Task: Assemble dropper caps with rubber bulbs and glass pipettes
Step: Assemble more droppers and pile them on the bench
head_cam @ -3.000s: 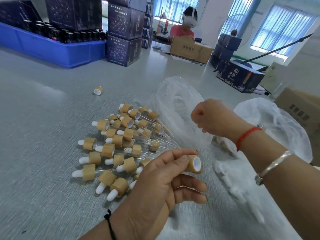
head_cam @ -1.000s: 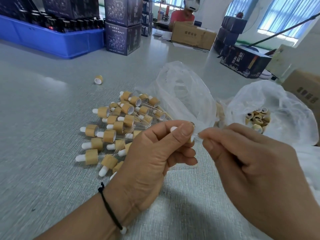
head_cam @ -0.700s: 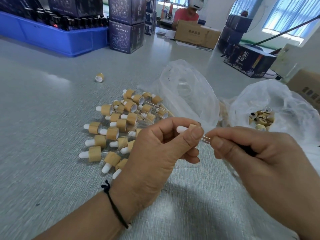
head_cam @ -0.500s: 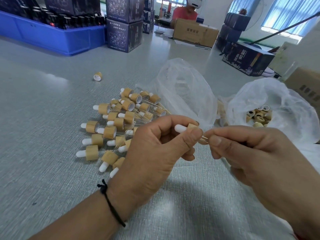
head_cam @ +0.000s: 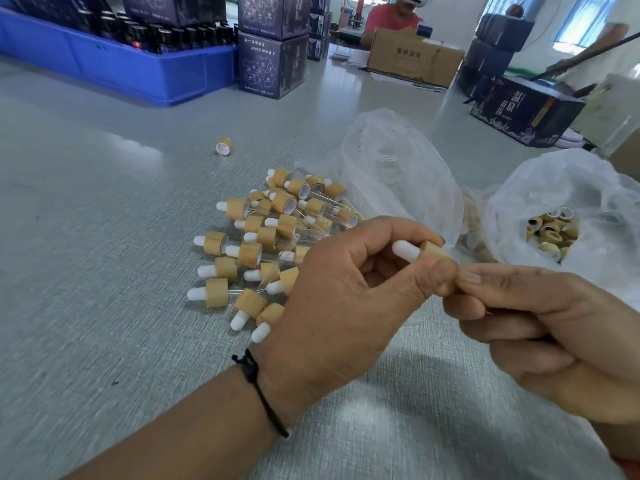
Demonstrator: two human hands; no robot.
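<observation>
Presently, at the near edge of the table, the left hand pinches a wooden dropper cap between thumb and fingers, its white rubber bulb already seated and pointing left. The right hand meets the cap's open end with thumb and forefinger closed together; the pose suggests a glass pipette being pushed in, but the glass itself cannot be made out, so what this hand grasps cannot be confirmed.

Progress, as judged: beyond the left hand lies a pile of finished droppers, roughly 25, each with bulb, cap and clear pipette. Work remains. To the right, an open plastic bag holds a stock of bare caps. A 2nd clear bag, behind the pile, appears to hold pipettes. 1 stray cap lies alone toward the middle of the table.

The surface is grey, fine-textured and matte. Along the far left edge stands a blue crate of dark bottles, with dark printed cartons stacked beside it. At the far side sits a brown cardboard box with another person behind it. Windows with blinds light the far right of the room.
</observation>
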